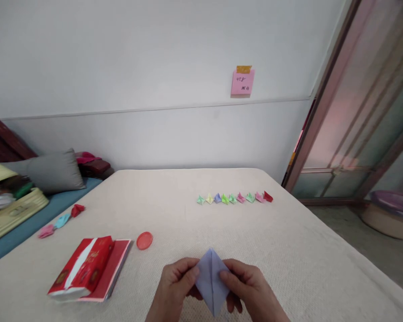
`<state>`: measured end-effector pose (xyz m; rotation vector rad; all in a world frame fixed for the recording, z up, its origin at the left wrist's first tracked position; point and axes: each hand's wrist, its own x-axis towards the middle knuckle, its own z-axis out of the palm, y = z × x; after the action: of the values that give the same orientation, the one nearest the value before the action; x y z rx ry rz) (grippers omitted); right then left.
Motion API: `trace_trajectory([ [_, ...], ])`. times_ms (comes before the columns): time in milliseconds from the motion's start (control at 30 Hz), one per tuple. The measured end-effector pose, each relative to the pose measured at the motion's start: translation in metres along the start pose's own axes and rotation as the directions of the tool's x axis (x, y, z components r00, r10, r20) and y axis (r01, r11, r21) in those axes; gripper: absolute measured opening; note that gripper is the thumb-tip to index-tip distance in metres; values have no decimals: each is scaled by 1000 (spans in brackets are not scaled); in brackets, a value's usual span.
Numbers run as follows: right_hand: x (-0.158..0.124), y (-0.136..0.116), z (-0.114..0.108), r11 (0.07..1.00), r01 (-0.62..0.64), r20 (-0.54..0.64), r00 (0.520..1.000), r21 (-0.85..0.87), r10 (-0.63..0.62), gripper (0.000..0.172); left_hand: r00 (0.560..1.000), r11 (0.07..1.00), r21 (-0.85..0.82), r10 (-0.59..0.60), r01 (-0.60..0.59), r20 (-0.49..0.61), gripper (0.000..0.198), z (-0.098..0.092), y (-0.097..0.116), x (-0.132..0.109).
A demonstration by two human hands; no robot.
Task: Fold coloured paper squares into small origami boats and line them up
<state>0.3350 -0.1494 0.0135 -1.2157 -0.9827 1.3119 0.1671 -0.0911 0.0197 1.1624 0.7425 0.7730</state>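
right, the lavender paper (211,279) sat at the near edge of the surface (305,250), lifted just off it, between both hands. it was a diamond shape, one tip pointing away and one toward the person, with a centre crease running tip to tip.

left hand (174,286) was closed in a pinch on the left corner, thumb on top, fingers curled under. right hand (248,286) mirrored it on the right corner. nothing else was in either hand.

my read: this was a symmetric fold, so the work was alignment. edges should meet on the centre crease before any pressing. pinch at the tip first, then run the thumb outward. pressing it flat on the surface would give a sharper line than creasing in the air.

row of small folded pieces (235,197) lay well apart at the far side. red disc (144,240) and red packet (85,268) were off to the left, clear of the hands.
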Motion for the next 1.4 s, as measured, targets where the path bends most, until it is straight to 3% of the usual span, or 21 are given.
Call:
trace_trajectory([
  [300, 3, 5, 1, 999, -41, -38, 998, -23, 40, 20, 994, 999, 15, 32, -34, 105, 28, -3, -8, 5],
  [833, 1, 6, 1, 999, -22, -135, 990, 24, 25, 17, 1000, 999, 28, 14, -14, 14, 21, -3, -8, 3],
  [1000, -1, 3, -1, 996, 47, -68, 997, 82, -42, 31, 998, 996, 85, 41, -37, -48, 21, -7, -5, 2],
  [1400, 3, 8, -5, 988, 139, -1, 990, 61, -139, 32, 995, 995, 33, 93, -92, -25, 13, -10, -7, 3],
])
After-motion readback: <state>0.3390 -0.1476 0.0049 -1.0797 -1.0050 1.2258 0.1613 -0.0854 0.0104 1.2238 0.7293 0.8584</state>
